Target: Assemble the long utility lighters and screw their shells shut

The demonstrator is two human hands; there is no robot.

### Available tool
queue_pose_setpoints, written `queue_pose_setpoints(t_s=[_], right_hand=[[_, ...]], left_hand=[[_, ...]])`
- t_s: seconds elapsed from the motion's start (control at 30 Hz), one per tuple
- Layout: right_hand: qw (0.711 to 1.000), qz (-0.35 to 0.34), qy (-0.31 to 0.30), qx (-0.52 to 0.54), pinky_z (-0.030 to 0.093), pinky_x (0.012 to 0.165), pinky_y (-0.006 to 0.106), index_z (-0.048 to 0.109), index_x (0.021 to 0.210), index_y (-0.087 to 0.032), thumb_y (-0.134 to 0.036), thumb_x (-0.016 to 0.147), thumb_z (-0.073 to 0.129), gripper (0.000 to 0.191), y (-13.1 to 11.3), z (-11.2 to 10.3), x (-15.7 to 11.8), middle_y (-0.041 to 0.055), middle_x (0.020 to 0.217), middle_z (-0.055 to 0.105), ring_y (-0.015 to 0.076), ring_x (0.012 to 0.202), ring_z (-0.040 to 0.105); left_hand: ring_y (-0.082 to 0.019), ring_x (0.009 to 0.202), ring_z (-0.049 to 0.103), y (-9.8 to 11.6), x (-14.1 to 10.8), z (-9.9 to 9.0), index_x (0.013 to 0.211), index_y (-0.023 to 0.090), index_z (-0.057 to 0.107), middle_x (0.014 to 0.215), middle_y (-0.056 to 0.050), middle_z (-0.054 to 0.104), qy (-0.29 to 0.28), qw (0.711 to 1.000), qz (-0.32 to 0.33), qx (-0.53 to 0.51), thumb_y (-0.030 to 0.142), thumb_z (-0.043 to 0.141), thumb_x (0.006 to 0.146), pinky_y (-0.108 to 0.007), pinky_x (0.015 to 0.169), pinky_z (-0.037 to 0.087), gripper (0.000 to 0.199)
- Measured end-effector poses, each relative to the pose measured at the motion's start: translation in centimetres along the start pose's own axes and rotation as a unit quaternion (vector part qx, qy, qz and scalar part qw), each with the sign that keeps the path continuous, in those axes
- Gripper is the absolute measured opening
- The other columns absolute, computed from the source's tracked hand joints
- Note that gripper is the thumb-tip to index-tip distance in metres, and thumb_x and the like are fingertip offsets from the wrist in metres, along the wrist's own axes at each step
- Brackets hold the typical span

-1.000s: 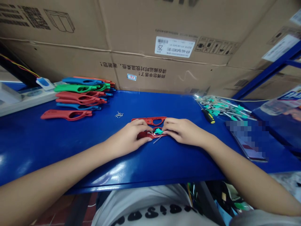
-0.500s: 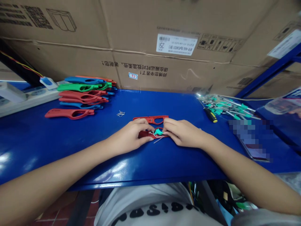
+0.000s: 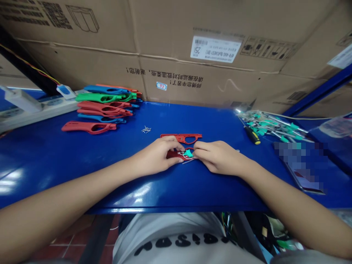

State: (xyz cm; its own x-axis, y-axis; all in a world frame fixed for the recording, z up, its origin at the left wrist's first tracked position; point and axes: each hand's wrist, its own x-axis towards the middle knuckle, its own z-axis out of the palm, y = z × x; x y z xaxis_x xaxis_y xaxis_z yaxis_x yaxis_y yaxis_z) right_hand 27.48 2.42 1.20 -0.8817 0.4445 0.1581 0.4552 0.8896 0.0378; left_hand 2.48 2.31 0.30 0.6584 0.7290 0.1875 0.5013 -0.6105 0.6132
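Note:
A red lighter shell half (image 3: 172, 155) lies on the bench, inner side up, with my left hand (image 3: 156, 156) closed around its left part. In it sits a green trigger (image 3: 189, 153) with thin white wires. My right hand (image 3: 220, 157) pinches at the shell's right end, beside the trigger; what exactly its fingertips grip is hidden. Just beyond, a second red shell half (image 3: 178, 138) rests apart from both palms. A thin clear tube (image 3: 188, 161) sticks out along the near side of the held shell.
Stacked red, green and blue shells (image 3: 104, 107) stand at the left, near a power strip (image 3: 55, 110). Small screws (image 3: 146, 129) lie in a heap. To the right are a screwdriver (image 3: 252, 135), metal-tubed green parts (image 3: 275, 126) and a phone (image 3: 302, 172). Cardboard boxes (image 3: 165, 47) form the back.
The camera view has shifted a little, so the bench things appear farther right. Both hands stay at the red shell half, with only slight finger movement around the green trigger.

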Motion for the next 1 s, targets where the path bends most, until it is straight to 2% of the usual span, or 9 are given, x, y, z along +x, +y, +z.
queue_pose_setpoints(t_s=[0.13,0.37,0.7,1.0], right_hand=[[1.000,-0.007,0.012,-0.014,0.023,0.054,0.028,0.063,0.093,-0.014,-0.014,0.100,0.039,0.025,0.03,0.05,-0.02,0.0072,0.096,0.065,0.0132,0.064,0.047],[1.000,-0.003,-0.005,-0.022,0.022,0.054,0.029,0.064,0.096,-0.015,-0.012,0.098,0.041,0.023,0.14,0.06,0.02,0.0071,0.099,0.065,0.0130,0.065,0.048],[0.996,-0.006,-0.056,-0.064,0.018,0.054,0.029,0.062,0.100,-0.015,-0.007,0.092,0.047,0.019,0.04,-0.32,0.13,0.0072,0.099,0.064,0.0137,0.067,0.048],[0.998,-0.001,-0.040,-0.058,0.016,0.053,0.029,0.061,0.096,-0.015,-0.012,0.097,0.044,0.016,-0.18,-0.21,0.17,0.0066,0.094,0.062,0.0130,0.067,0.046]], left_hand=[[-0.020,0.094,0.064,0.08,-0.01,0.04,0.106,0.015,0.070,0.098,-0.005,0.070,0.005,1.000,-0.001,0.000,0.018,0.073,0.086,-0.035,0.087,0.051,0.021],[-0.021,0.098,0.064,-0.02,-0.06,0.10,0.106,0.015,0.070,0.101,-0.007,0.070,0.005,1.000,-0.004,0.000,0.019,0.073,0.086,-0.036,0.090,0.050,0.021],[-0.023,0.098,0.063,0.26,-0.20,0.26,0.108,0.016,0.070,0.097,-0.007,0.067,0.005,0.999,0.007,0.034,0.020,0.068,0.090,-0.037,0.089,0.050,0.018],[-0.026,0.115,0.061,0.25,-0.35,0.45,0.115,0.016,0.065,0.114,-0.010,0.070,0.018,0.997,0.045,0.053,0.021,0.066,0.092,-0.042,0.101,0.049,0.023]])
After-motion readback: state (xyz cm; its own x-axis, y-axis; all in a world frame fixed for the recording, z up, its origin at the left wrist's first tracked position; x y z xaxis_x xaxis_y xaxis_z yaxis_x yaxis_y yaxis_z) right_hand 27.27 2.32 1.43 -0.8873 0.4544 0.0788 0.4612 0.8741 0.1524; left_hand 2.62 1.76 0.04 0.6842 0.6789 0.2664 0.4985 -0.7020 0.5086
